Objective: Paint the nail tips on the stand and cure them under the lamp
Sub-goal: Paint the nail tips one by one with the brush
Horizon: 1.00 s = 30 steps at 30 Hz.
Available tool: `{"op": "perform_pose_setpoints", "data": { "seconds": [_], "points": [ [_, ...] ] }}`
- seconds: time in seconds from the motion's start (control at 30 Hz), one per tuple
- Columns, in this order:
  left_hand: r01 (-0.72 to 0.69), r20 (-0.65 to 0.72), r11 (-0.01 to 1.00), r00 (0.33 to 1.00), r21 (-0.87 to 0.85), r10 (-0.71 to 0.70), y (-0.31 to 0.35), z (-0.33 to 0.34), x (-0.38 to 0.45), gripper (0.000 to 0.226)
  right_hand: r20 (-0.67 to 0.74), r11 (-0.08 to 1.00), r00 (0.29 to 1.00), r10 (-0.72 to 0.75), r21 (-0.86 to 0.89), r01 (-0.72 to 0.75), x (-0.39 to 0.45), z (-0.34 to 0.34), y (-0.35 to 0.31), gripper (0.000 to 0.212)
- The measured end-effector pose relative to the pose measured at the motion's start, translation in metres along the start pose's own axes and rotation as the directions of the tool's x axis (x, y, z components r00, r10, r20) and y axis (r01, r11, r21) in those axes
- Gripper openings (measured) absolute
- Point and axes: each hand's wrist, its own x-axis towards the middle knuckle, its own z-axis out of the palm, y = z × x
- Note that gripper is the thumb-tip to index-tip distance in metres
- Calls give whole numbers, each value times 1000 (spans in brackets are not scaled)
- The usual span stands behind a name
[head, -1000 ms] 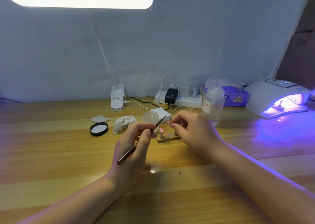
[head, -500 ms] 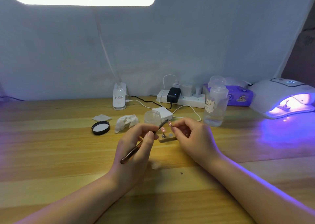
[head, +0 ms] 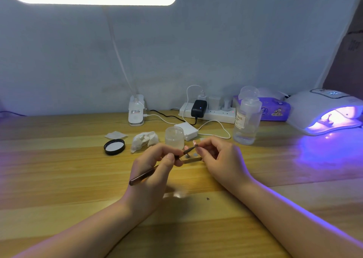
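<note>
Both hands work at frame centre: the left hand (head: pixel 155 171) grips a nail brush (head: pixel 157 169), its tip at the nail tip (head: pixel 194 144) pinched by the right hand (head: pixel 220 159) above the wooden stand (head: pixel 191 160). Painting seems underway; next comes curing in the UV lamp (head: pixel 326 112), far right

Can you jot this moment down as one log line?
left hand: holds brush | right hand: holds nail tip | curing lamp: lit

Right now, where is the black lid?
The black lid lies on the wooden table, left of centre, beside the crumpled tissue and just below a small white pad.
</note>
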Motion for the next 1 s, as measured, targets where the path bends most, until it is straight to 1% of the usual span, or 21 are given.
{"op": "perform_pose_setpoints", "data": {
  "seconds": [0.13,0.23,0.33,0.43,0.5,0.6,0.73,0.87,1.0],
  "points": [
    [-3,-5,999,1000,33,4,1,1,1,26,6,1000,1000,5,3,-5,0,0,1,10],
    [3,23,998,1000,57,-4,1,1,1,29,11,1000,1000,5,0,-5,0,-1,2,11],
    [-36,4,997,999,71,36,2,0,0,25,12,999,1000,24,27,-25,0,0,2,10],
    [-46,-38,997,998,57,48,2,1,-1,25,13,990,997,76,116,-77,0,-1,2,9],
    [-27,-33,999,999,47,28,1,2,0,24,22,982,995,96,162,-98,0,-1,1,10],
    [-14,-11,1000,1000,26,14,0,2,1,23,50,981,995,84,173,-92,0,-3,-1,12],
    [20,27,998,999,-58,-18,0,1,1,24,51,977,994,99,187,-107,-1,-3,-2,9],
    [-2,-21,990,1000,-141,-1,4,2,1,25,60,974,993,106,194,-116,0,-2,-1,8],
    [21,-60,993,998,-114,-28,2,4,2,20,64,973,994,92,207,-103,0,-3,1,10]
  ]
}}
